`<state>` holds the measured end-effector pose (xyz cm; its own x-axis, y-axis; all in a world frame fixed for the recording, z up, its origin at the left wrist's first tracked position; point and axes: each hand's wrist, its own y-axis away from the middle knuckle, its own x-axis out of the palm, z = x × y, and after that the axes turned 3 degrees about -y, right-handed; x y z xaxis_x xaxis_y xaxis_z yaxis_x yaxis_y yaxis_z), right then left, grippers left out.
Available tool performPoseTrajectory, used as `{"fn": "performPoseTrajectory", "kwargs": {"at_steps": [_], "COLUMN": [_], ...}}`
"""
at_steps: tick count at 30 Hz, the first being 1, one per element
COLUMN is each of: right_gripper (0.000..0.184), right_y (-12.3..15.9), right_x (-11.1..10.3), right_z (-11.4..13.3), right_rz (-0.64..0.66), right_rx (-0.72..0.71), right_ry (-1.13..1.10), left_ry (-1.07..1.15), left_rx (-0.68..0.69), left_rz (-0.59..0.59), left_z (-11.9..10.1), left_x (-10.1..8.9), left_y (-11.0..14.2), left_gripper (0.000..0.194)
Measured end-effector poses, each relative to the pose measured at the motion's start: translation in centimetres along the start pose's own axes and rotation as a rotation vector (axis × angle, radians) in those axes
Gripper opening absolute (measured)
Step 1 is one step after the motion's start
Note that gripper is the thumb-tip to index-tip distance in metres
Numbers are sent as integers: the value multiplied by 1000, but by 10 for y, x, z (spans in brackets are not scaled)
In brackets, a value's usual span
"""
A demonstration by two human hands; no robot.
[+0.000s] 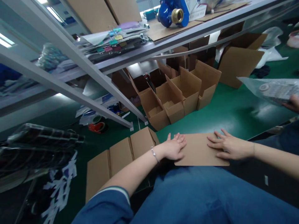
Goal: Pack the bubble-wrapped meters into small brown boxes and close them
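Note:
A flat brown cardboard blank (198,149) lies on the green table at its near edge, over my lap. My left hand (174,146) rests flat on its left end, fingers stretched out, a thin bracelet on the wrist. On the right end, my right hand (227,144) presses down with its fingers spread. Neither hand grips anything. More flattened cardboard blanks (116,158) lie side by side just left of my left arm.
Several open cardboard boxes (177,96) stand in a row on the green table (233,109) behind the blank. A slanted metal shelf frame (100,77) crosses overhead with papers and a blue valve (171,12). Another person's hand (293,102) holds a clear plastic bag (271,88) at right.

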<state>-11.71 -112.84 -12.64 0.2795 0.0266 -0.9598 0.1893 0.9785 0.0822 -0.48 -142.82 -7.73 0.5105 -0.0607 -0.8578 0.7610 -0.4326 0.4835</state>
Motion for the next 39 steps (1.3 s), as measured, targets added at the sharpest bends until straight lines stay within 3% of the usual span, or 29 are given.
{"fn": "performPoseTrajectory", "kwargs": {"at_steps": [3,5,15,19,23,26,31,39], "right_gripper": [114,125,94,75,59,56,55,58], "right_y": [-24,-37,-36,-27,-19,-18,-15,-21], "right_x": [3,8,3,28,61,71,62,78], "right_z": [20,31,27,53,68,64,64,71], "right_rz": [3,-13,-63,-182,-327,-371,-249,-293], "right_rx": [41,55,-1,77,199,192,203,284], "right_ry": [59,100,-15,76,128,141,165,165], "left_ry": [-110,-166,-16,-92,-200,-244,-334,-289], "left_rx": [-14,-27,17,-29,-45,-37,-46,-43], "left_rz": [-70,-128,-257,-394,-395,-408,-479,-490], "left_z": [-17,-26,-26,-41,-49,-48,-51,-47], "left_x": [4,11,12,26,35,40,48,48], "left_y": [-19,-28,-23,-10,-9,-14,-11,-6], "left_gripper": [114,125,108,93,78,68,60,68]}}
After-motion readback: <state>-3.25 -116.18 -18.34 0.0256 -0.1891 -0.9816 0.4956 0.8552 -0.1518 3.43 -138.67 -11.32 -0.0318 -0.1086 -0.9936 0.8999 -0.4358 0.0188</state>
